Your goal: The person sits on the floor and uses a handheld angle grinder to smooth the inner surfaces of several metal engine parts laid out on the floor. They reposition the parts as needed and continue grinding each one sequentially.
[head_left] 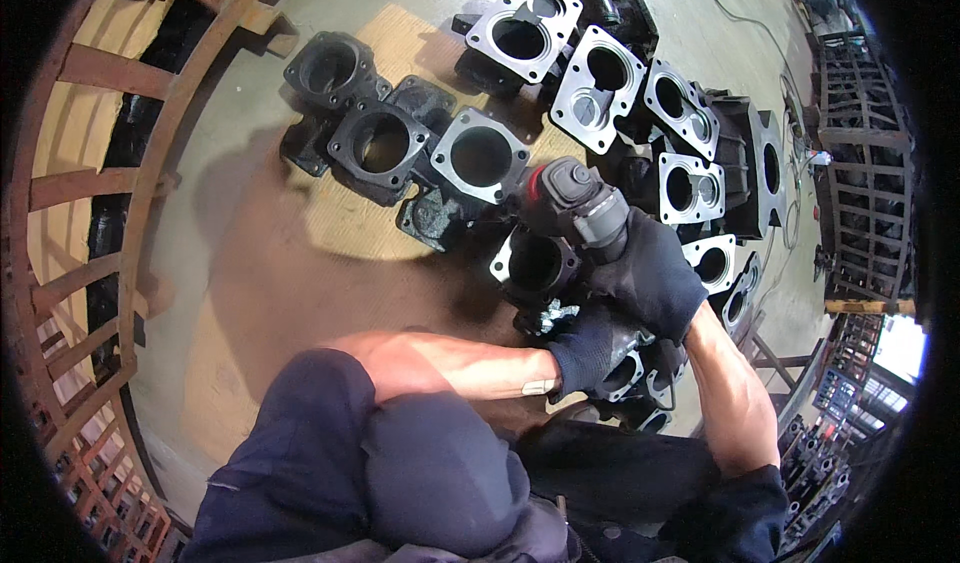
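Note:
My right hand [655,278], in a dark work glove, is wrapped round a grey hand-held power tool [585,203] with a red ring near its end. The tool's rear end points up and away from me; its working end is hidden below my hands. Just below and left of it, my left hand [588,351], gloved too, is curled by the small flanged metal castings [622,375] close to my body. What its fingers grip is hidden. A casting with a round bore [535,263] stands right beyond my left hand.
Dark castings [385,148] with round bores lie on a wooden board [390,38] at the far left. Several castings with bright machined flanges [597,88] stand at the far right. A rusty metal rack [150,178] borders the left; a mesh crate [868,163] and a cable [765,33] lie right.

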`<state>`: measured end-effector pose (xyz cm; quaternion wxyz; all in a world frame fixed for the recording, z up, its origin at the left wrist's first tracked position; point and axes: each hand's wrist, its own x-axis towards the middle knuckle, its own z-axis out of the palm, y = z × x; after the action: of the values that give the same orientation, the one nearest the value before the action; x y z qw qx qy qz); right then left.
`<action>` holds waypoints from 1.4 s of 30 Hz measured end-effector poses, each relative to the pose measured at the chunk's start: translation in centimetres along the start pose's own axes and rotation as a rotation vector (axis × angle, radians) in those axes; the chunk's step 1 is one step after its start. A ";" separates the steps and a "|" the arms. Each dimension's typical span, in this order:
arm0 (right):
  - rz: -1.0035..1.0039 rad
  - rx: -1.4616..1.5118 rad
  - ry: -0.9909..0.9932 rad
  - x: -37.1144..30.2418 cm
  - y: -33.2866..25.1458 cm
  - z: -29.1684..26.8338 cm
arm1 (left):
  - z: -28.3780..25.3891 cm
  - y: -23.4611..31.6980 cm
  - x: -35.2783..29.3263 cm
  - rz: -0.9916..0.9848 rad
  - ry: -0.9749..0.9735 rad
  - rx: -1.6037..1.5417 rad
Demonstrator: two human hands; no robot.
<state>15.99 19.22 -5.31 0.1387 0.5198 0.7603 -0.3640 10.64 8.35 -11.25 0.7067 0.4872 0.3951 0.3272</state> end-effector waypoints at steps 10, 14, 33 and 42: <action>-0.076 0.069 -0.011 0.1 -0.4 1.2 | 1.0 -1.9 -0.7 0.041 0.102 -0.024; -0.046 0.032 -0.053 -0.2 -0.4 1.6 | 1.7 -2.7 -1.2 0.038 0.126 -0.123; -0.081 0.034 0.021 1.9 0.7 0.6 | -0.3 -1.6 0.9 -0.013 0.062 -0.120; -0.147 0.005 0.047 5.0 -4.0 -0.9 | -3.0 -2.6 2.3 0.192 0.490 -0.057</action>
<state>10.50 22.51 -6.02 0.0926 0.4713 0.7985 -0.3629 9.26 10.78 -14.88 0.5690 0.4085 0.4972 0.5120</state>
